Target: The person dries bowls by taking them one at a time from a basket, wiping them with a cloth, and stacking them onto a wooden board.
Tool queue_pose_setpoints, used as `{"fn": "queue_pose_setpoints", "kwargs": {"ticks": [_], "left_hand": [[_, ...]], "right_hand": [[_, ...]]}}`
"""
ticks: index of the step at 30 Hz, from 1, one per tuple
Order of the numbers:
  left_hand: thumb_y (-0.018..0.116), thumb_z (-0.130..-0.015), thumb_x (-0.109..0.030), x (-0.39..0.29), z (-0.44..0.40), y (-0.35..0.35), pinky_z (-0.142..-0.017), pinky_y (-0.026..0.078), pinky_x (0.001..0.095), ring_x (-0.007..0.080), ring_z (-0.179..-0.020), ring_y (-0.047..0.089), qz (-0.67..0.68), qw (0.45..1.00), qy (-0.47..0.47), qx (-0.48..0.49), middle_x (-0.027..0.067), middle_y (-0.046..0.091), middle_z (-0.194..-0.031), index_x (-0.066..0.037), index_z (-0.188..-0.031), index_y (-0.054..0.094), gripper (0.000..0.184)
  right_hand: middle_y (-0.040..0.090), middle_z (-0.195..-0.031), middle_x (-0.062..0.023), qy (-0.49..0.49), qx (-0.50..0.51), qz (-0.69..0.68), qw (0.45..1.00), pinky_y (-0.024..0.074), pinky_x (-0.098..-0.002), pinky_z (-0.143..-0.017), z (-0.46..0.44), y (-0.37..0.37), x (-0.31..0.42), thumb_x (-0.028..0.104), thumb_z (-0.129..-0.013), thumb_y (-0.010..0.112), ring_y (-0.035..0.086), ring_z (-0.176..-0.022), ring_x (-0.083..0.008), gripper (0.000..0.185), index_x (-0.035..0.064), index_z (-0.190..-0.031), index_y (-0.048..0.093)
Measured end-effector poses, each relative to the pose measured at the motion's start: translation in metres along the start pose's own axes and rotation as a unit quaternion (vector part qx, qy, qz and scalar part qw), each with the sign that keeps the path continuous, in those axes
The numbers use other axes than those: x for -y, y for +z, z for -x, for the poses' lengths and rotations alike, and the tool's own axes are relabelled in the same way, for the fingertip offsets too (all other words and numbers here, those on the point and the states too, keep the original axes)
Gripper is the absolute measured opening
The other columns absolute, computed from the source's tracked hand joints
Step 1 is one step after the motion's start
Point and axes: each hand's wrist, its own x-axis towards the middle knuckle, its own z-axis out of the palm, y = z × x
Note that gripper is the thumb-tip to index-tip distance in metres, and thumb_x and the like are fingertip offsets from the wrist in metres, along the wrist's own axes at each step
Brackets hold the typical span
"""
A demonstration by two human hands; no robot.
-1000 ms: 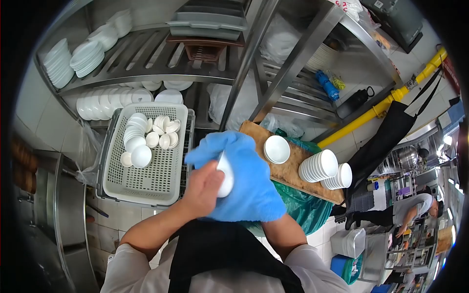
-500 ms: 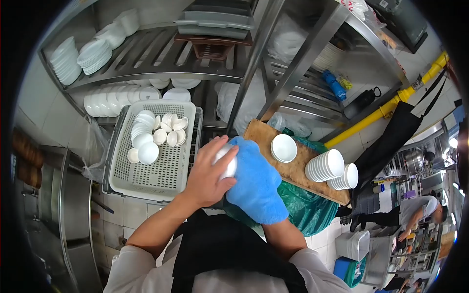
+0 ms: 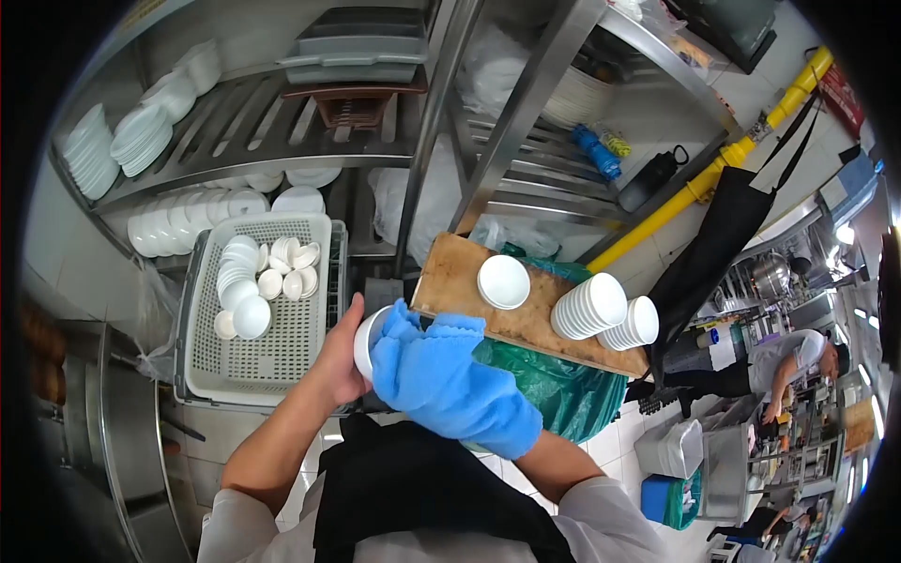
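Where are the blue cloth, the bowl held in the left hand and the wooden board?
Blue cloth (image 3: 449, 383): head view, on its draped middle.
Held bowl (image 3: 364, 346): head view, on its uncovered white side.
Wooden board (image 3: 454, 272): head view, on its bare top.

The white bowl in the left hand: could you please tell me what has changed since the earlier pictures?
The left hand has gone from fingers spread over the white bowl to cupping its outer side, thumb up. The bowl has moved left, nearer the basket, its mouth facing the blue cloth. Nothing was let go. The stacked bowls on the board and the basket's dishes stayed put.
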Motion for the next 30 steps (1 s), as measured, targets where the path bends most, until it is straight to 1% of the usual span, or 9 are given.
{"fn": "queue_pose_setpoints", "kwargs": {"ticks": [3,4,5,7,10,13,18,25,30], "left_hand": [[0.024,-0.089,-0.077,0.018,-0.009,-0.031,-0.084,0.055,0.0518,0.0379,-0.111,0.062,0.01,0.975,-0.094,0.2,0.0206,0.061,-0.124,-0.003,-0.133,0.051,0.09],[0.023,-0.086,-0.081,0.025,-0.009,-0.029,-0.074,0.059,0.0513,0.0409,-0.108,0.063,-0.044,0.983,-0.108,0.14,0.0225,0.06,-0.124,-0.001,-0.138,0.044,0.098],[0.02,-0.088,-0.08,0.029,-0.003,-0.025,-0.082,0.055,0.0481,0.0372,-0.111,0.062,-0.11,0.983,-0.088,0.115,0.0202,0.059,-0.127,0.0,-0.14,0.042,0.097],[0.03,-0.095,-0.068,0.034,0.01,-0.016,-0.082,0.055,0.0469,0.036,-0.111,0.062,-0.159,0.983,-0.045,0.084,0.02,0.058,-0.127,0.001,-0.139,0.042,0.083],[0.042,-0.1,-0.051,0.04,0.019,-0.03,-0.08,0.056,0.0445,0.0329,-0.108,0.063,-0.19,0.981,-0.02,0.042,0.0191,0.059,-0.124,0.002,-0.135,0.045,0.063],[0.046,-0.101,-0.04,0.043,0.025,-0.043,-0.074,0.059,0.0394,0.0279,-0.099,0.067,-0.179,0.984,0.019,-0.007,0.016,0.063,-0.116,0.0,-0.13,0.049,0.05],[0.047,-0.101,-0.033,0.045,0.023,-0.056,-0.072,0.059,0.0362,0.0258,-0.094,0.068,-0.156,0.987,0.038,-0.029,0.014,0.065,-0.111,0.0,-0.125,0.052,0.041],[0.05,-0.101,-0.027,0.041,0.011,-0.05,-0.072,0.058,0.0347,0.0231,-0.093,0.068,-0.194,0.979,0.061,-0.026,0.0127,0.066,-0.109,0.0,-0.124,0.055,0.036],[0.056,-0.098,-0.034,0.038,0.016,-0.056,-0.077,0.056,0.0318,0.0185,-0.094,0.066,-0.239,0.967,0.059,-0.063,0.0088,0.065,-0.113,-0.005,-0.122,0.059,0.038]], "right_hand": [[0.057,-0.095,-0.015,0.048,-0.028,-0.031,0.998,0.0476,-0.0364,-0.072,0.014,-0.023,-0.006,0.011,-0.078,0.059,0.055,-0.084,-0.0292,0.028,0.006,-0.104,0.05],[0.057,-0.094,-0.0147,0.064,-0.041,-0.041,0.996,0.0475,-0.0362,-0.072,0.016,-0.034,-0.007,0.011,-0.079,0.059,0.055,-0.084,-0.0287,0.027,0.0061,-0.103,0.05],[0.057,-0.094,-0.0145,0.079,-0.059,-0.053,0.994,0.0473,-0.0359,-0.072,0.018,-0.045,-0.008,0.012,-0.079,0.058,0.055,-0.084,-0.0282,0.026,0.0062,-0.103,0.05],[0.057,-0.093,-0.0139,0.107,-0.103,-0.083,0.985,0.0471,-0.0353,-0.072,0.018,-0.067,-0.013,0.012,-0.08,0.058,0.054,-0.083,-0.0273,0.024,0.0064,-0.103,0.05],[0.058,-0.092,-0.0131,0.145,-0.184,-0.121,0.965,0.0467,-0.0345,-0.071,0.024,-0.099,-0.02,0.013,-0.082,0.057,0.054,-0.082,-0.0258,0.022,0.0067,-0.102,0.05],[0.058,-0.091,-0.0123,0.171,-0.279,-0.165,0.93,0.0463,-0.0337,-0.071,0.035,-0.137,-0.028,0.014,-0.083,0.056,0.053,-0.081,-0.0244,0.02,0.0071,-0.101,0.05],[0.058,-0.089,-0.0109,0.182,-0.377,-0.219,0.881,0.0456,-0.0323,-0.07,0.05,-0.182,-0.034,0.015,-0.086,0.055,0.052,-0.08,-0.022,0.017,0.0076,-0.1,0.05],[0.059,-0.087,-0.009,0.211,-0.392,-0.249,0.86,0.0447,-0.0304,-0.069,0.042,-0.178,-0.053,0.017,-0.089,0.053,0.051,-0.078,-0.0187,0.012,0.0083,-0.098,0.051],[0.059,-0.085,-0.0076,0.235,-0.416,-0.258,0.839,0.0441,-0.029,-0.069,0.023,-0.162,-0.044,0.018,-0.092,0.052,0.049,-0.076,-0.0163,0.011,0.0088,-0.097,0.051]]}}
